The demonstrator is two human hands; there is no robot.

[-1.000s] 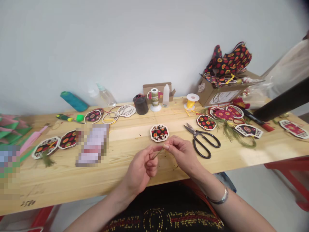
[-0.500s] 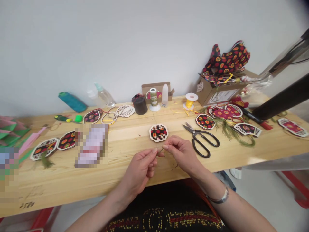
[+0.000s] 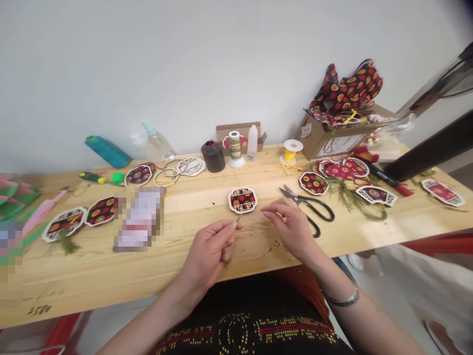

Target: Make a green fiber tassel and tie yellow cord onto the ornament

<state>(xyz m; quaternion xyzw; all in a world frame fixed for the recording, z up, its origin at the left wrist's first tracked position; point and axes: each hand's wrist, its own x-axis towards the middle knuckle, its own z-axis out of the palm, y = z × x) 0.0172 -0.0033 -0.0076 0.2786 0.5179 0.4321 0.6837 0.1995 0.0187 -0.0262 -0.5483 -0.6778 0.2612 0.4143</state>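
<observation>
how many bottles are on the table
3, all along the back of the table: a clear bottle and a whitish bottle beside it at left, and a white squeeze bottle near the middle. Others may be hidden.

Scissors lie right of the ornament on the table.

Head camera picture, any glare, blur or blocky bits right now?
In the head view, a pale patch, likely glare, shows on the table toward the right; in the head view, coarse square blocks obscure the far left edge and a pale flat item; in the head view, the thin strand at the left hand is too soft to trace.
</observation>
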